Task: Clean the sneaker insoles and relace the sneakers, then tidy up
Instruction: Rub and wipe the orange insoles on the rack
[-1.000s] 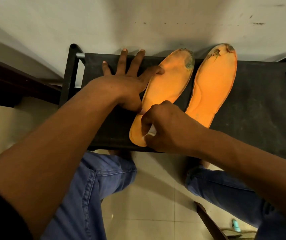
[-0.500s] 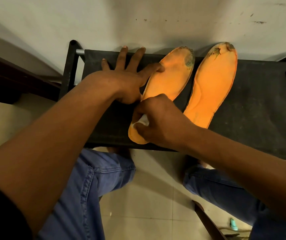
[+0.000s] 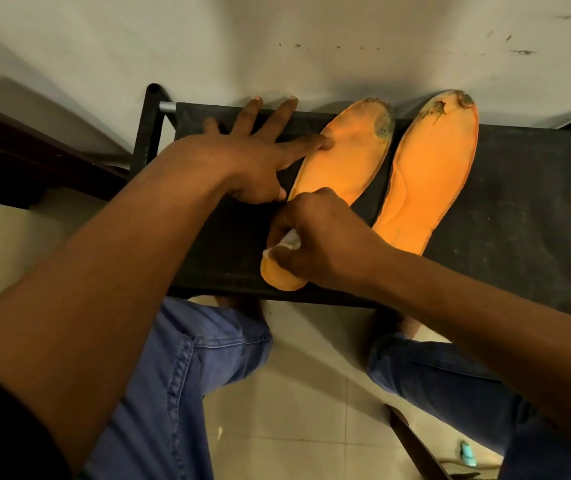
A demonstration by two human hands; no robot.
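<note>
Insoles (image 3: pixel 344 157) on black rack (image 3: pixel 519 202) — pale wall (image 3: pixel 277 29) behind.

Matt orange foam insoles (image 3: pixel 343 157) lie on black woven cloth shelf (image 3: pixel 519 202).

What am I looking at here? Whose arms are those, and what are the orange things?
This picture comes from a camera worn on a person's head, looking down, so the arms are that person's own. The two orange shapes are sneaker insoles, the soft pads from inside shoes, lying side by side on a black fabric rack against a wall. The left hand lies flat and spread, one finger pressing on the left insole to steady it. The right hand has a grip on a small white wipe and rubs near that insole's heel. The right insole lies untouched. Both have dark dirt at the toes. Below are the person's knees in blue jeans.
</note>
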